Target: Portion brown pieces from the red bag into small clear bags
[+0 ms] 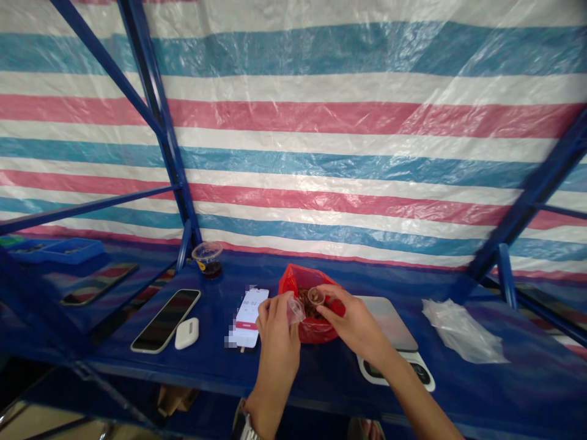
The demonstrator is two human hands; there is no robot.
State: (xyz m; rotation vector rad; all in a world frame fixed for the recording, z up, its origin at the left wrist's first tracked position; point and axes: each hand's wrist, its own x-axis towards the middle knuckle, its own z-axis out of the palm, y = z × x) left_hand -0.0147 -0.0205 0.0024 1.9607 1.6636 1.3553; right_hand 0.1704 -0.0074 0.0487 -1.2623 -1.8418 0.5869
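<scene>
Head view: our left hand [278, 321] comes up from 6 o'clock, fingers curled, pinching a thin clear bag [296, 309] by the red bag's left edge. Our right hand [351, 318] reaches in from about 4 o'clock, thumb and fingers pinching a small clear cup [315, 296] over the opening of the red bag [321, 333], with brown bits inside, too many to count.

Headcount, clocked from the red bag: one lit phone [249, 318] at 9, then one white case [186, 333] and one dark phone [166, 322] further out. One lidded cup [208, 260] at 10, dark liquid in it. One scale [392, 333] at 4, partly under our forearm. One pile of clear plastic [463, 331] at 3, can't tell how many pieces, sorry.
</scene>
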